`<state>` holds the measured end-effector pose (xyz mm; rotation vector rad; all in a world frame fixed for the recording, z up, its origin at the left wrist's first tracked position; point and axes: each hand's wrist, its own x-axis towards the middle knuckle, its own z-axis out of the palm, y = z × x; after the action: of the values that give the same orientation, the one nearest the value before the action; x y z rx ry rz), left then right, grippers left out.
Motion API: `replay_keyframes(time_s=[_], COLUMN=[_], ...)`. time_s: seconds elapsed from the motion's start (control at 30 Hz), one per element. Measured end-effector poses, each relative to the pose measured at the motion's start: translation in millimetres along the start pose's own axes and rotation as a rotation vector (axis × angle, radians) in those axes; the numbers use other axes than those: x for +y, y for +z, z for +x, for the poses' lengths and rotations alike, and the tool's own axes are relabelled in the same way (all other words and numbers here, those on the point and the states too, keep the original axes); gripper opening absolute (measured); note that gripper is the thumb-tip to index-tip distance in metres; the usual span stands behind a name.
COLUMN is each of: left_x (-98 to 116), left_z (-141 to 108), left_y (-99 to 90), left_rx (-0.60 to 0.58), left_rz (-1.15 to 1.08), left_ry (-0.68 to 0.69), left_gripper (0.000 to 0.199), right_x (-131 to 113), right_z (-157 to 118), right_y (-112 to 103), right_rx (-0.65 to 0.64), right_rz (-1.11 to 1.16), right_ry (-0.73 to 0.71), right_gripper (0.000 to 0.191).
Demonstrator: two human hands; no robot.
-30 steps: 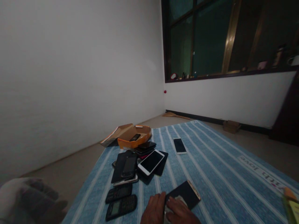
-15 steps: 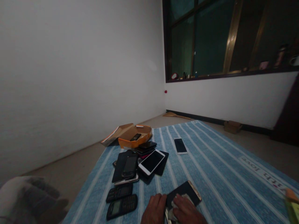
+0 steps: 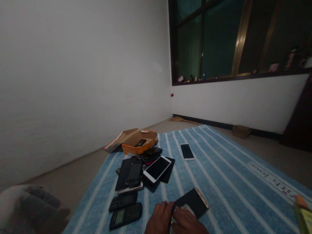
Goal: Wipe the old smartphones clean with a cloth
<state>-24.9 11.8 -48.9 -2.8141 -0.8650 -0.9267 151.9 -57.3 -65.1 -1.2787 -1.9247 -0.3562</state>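
A dark phone with a gold-coloured end (image 3: pixel 195 201) lies slanted on the striped cloth at the bottom of the view. My left hand (image 3: pixel 159 218) has its fingers curled on the phone's near left end. A pale crumpled cloth (image 3: pixel 188 209) is pressed on the phone's face under the bent fingers of my right hand (image 3: pixel 186 222). The two hands are side by side, nearly touching. Left of them lie two black keypad phones (image 3: pixel 126 216). Beyond these, a white phone (image 3: pixel 157 169) rests on a pile of dark phones.
An open orange box (image 3: pixel 140 148) with a small phone inside stands behind the pile. Another white phone (image 3: pixel 187 151) lies alone on the blue striped cloth (image 3: pixel 219 169). Grey fabric (image 3: pixel 29 208) shows at the lower left, a yellow object (image 3: pixel 305 217) at the lower right.
My right hand has slid left and slightly down with the pale cloth, closer to my left hand, uncovering more of the phone's dark face. The view has shifted slightly.
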Motion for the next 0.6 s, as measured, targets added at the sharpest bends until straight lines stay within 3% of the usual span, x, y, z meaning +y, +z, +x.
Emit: replay_keyframes(time_s=[0.1,0.23,0.33,0.43,0.5,0.6], left_x=[-1,-4,-10,-17,-19,-14], left_z=[4,4,-2,-9,-12,-8], left_y=[-10.2,-15.1,-5.0,16.5,27.8,23.1], left_rx=[-0.024,0.012,0.016,0.042,0.142,0.139], left_rz=[-0.046,-0.076,-0.079,-0.042,0.006,-0.022], left_ry=[0.070,0.085,0.074,0.084,0.071,0.056], left_gripper=[0.057,0.061,0.063,0.062,0.060,0.061], right_x=[5,3,3,7,8,6], right_z=[15,33,31,22,19,24], right_y=[10,10,8,11,12,9], right_rx=[-0.042,-0.081,-0.104,-0.071,-0.061,-0.089], right_rz=[0.033,0.122,0.113,0.052,0.031,0.043], right_ry=[-0.162,-0.205,-0.177,-0.142,-0.145,-0.170], right_gripper=[0.028,0.032,0.037,0.043,0.044,0.045])
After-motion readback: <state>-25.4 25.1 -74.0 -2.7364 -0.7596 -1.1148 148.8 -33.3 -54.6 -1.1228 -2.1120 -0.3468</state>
